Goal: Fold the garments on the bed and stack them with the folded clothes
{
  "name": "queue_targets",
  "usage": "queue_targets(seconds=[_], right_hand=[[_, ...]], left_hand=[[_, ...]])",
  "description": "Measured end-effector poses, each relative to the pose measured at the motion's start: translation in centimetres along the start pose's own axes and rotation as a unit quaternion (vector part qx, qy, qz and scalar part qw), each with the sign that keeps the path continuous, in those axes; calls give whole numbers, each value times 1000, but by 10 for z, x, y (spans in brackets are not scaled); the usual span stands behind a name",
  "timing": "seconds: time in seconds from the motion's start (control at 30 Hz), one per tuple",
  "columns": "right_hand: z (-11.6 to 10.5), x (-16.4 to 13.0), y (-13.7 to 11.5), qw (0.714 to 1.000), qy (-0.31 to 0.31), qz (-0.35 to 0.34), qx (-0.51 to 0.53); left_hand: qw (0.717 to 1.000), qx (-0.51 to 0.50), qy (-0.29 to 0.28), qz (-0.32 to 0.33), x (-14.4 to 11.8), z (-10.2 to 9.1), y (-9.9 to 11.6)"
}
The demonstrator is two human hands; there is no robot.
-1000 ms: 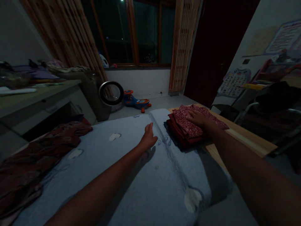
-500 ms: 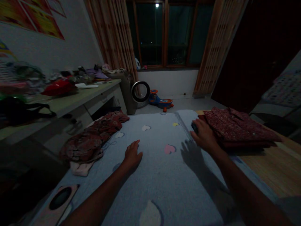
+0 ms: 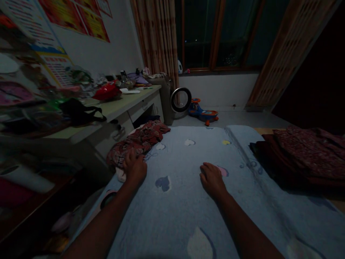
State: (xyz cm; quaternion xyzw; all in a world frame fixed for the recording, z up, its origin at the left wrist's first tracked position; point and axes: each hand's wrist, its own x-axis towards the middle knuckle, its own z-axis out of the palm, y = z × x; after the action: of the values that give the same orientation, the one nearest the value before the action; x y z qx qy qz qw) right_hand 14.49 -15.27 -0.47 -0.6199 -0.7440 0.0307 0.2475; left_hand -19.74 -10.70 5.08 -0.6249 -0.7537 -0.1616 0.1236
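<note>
The right hand (image 3: 212, 180) is off the folded clothes (image 3: 304, 154) now, and the left hand (image 3: 134, 167) reaches the crumpled cloth (image 3: 140, 138).

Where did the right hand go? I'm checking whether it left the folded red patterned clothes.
Yes: the right hand moved left off the folded red clothes onto the pale blue blanket.

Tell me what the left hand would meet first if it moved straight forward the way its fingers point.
The left hand already reaches the crumpled red patterned garment on the blue towel; that garment comes first, though depth is unclear in the dim light.
</note>
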Motion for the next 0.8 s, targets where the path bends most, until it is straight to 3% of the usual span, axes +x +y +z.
queue_targets(seconds=[0.17,0.3,0.43,0.6,0.7,0.8], right_hand=[[-1,1,4,1000,-1,-2,2],[0,3,4,1000,-8,1,-8],[0,3,5,1000,-13,-1,-4],[1,2,10,1000,-2,-9,22],[2,1,11,998,25,-5,50],[-1,0,10,996,46,-19,77]], left_hand=[[999,5,-27,-39,14,-3,-18],[998,3,-47,-42,20,-7,-6],[999,-32,-38,-2,11,-15,30],[989,-106,-67,80,-27,-13,89],[968,-175,-102,146,-63,-9,119],[929,-254,-137,232,-99,-10,137]])
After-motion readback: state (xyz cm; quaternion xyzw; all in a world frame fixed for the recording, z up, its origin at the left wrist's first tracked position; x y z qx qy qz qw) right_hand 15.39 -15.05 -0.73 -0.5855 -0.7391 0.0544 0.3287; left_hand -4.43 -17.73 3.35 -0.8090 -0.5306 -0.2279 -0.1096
